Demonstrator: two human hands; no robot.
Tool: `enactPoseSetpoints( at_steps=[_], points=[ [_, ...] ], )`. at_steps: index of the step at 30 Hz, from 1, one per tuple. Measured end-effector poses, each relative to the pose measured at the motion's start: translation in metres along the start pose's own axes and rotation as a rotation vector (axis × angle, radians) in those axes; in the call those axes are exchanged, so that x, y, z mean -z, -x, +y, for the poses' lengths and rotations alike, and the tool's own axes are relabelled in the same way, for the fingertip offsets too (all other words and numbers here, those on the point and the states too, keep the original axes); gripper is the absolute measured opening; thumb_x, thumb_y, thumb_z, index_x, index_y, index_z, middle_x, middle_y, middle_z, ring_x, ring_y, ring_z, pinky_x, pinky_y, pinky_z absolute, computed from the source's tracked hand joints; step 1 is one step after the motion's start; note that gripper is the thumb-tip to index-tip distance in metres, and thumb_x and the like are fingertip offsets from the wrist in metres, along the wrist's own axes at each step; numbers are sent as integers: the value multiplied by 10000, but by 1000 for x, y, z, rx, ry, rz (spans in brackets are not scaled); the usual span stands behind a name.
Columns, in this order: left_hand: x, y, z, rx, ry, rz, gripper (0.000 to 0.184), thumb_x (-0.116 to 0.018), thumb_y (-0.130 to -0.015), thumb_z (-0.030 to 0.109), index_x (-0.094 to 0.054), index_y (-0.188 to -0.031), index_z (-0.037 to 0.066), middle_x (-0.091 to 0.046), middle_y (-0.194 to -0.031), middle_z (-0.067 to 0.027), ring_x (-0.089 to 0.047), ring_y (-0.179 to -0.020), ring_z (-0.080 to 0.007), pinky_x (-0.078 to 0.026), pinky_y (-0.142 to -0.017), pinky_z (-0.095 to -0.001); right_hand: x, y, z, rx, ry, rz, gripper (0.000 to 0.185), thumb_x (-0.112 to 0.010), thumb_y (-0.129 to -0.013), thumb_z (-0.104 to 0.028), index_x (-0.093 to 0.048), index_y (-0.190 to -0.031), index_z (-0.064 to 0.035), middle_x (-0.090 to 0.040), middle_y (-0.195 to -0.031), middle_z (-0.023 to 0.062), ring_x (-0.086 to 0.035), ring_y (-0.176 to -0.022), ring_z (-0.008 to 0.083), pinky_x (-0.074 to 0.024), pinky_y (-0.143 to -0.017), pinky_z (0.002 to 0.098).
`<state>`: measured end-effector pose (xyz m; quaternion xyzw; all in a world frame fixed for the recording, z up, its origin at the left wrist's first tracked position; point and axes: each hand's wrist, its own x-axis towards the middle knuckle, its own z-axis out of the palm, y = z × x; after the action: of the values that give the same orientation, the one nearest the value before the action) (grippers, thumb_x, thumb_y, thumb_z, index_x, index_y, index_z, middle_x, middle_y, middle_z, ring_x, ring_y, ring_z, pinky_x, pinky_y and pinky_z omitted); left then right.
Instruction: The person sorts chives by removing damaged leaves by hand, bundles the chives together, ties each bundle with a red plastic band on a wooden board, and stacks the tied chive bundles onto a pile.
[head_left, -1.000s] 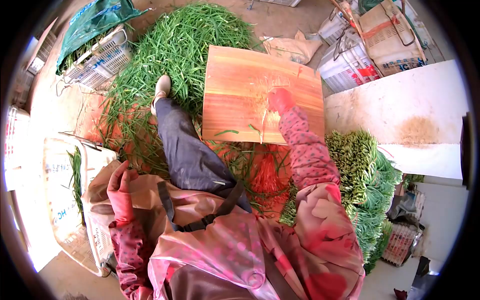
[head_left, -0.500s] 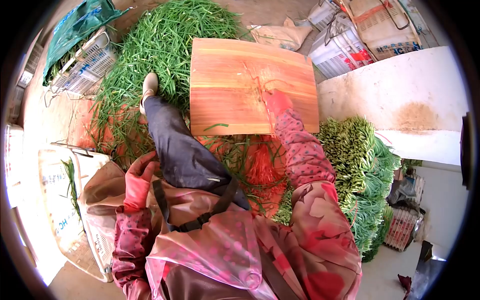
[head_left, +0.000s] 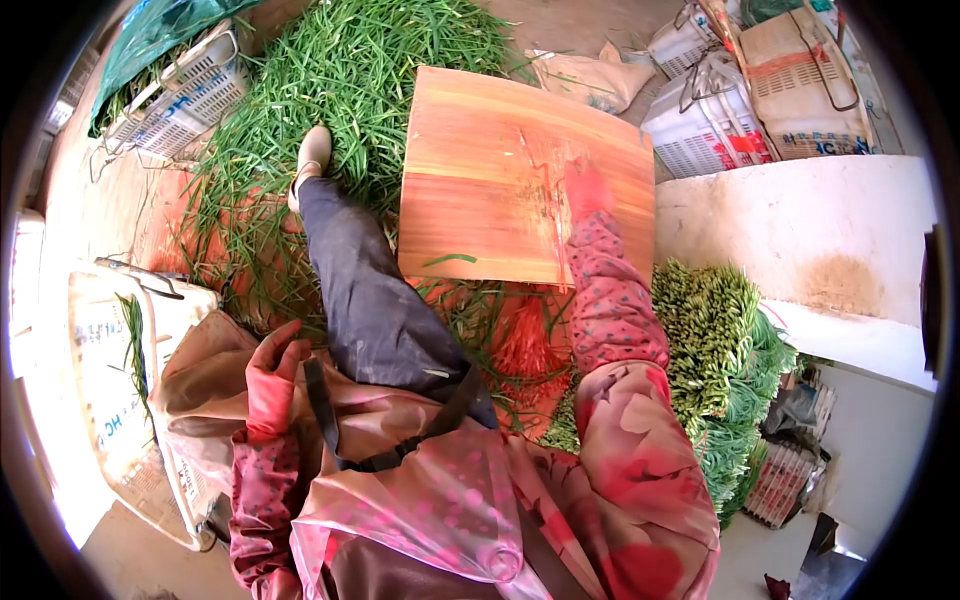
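Observation:
My right hand (head_left: 588, 188), in a red glove, is over the right part of a wooden board (head_left: 470, 180); its fingers are smeared by motion. Beside it, thin red string (head_left: 552, 190) runs down the board to its front edge. A green leaf (head_left: 450, 259) lies near the board's lower left corner. Hanging below that edge is a bunch of red string (head_left: 528, 345). My left hand (head_left: 272, 385), also in a red glove, is raised beside my left thigh with its fingers apart and nothing in them.
Loose green stalks (head_left: 370, 60) are heaped beyond my foot (head_left: 314, 152). Stacked green bundles (head_left: 705, 340) stand right of the board, near a white ledge (head_left: 800, 220). Crates are at the upper left (head_left: 185, 95), left (head_left: 110, 400) and upper right (head_left: 705, 115). A paper sack (head_left: 590, 80) lies behind the board.
My right hand has shifted right and slightly up the board, beside the string. My left hand has moved in toward my thigh since the earliest frame. The whole view has shifted a little.

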<state>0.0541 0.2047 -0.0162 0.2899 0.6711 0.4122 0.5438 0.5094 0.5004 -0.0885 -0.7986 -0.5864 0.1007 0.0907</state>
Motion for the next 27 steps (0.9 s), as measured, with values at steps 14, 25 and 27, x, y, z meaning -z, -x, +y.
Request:
enactPoseSetpoints(
  at_steps=[14, 25, 27],
  points=[
    [21, -12, -43, 62, 66, 7, 314, -564, -885, 86, -572, -1176, -33, -658, -897, -67, -599, -804, -117, -477, -771, -236, -9, 96, 157, -25, 389, -239, 253, -508, -848, -274, -664, -864, -75, -657, -828, 191, -636, -790, 383, -509, -697, 489],
    [34, 4, -4, -15, -34, 48, 316, -584, -885, 74, -577, -1189, -9, -653, -967, -68, -603, -869, -126, -477, -801, -246, 42, 201, 57, 76, 149, -327, 398, -524, -846, -457, -653, -1015, -120, -647, -823, 199, -613, -809, 410, -488, -706, 491],
    [56, 22, 28, -153, -234, 126, 305, -594, -883, 71, -597, -1184, 23, -653, -1019, -59, -605, -904, -113, -478, -810, -245, 45, 168, 45, 203, 197, -260, 399, -523, -856, -462, -661, -1032, -131, -648, -796, 195, -620, -747, 390, -486, -667, 473]
  ],
)
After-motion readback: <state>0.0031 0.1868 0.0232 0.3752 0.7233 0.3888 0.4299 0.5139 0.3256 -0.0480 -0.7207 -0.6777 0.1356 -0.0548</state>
